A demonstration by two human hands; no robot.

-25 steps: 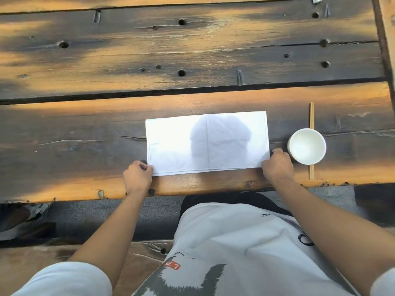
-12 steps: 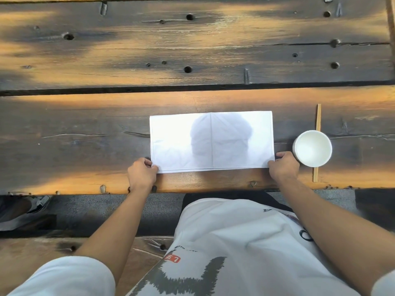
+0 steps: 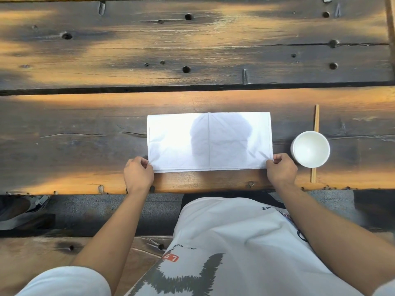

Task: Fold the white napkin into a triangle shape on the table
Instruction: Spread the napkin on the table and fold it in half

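My fingers point(image 3: 143, 162) on the left hand point(image 3: 138, 176) pinch the napkin's lower left corner, and the right hand point(image 3: 281, 170) pinches the lower right corner the same way, both closed on cloth. The napkin point(image 3: 209, 142) lies flat as a wide rectangle in the centre of the frame on the table point(image 3: 85, 124), a crease down its middle, with a cup point(image 3: 311, 148) and a chopstick point(image 3: 315, 124) just to its right. I judge the triangle fold not yet begun; next I would lift one corner and carry it diagonally, keeping clear of the cup.
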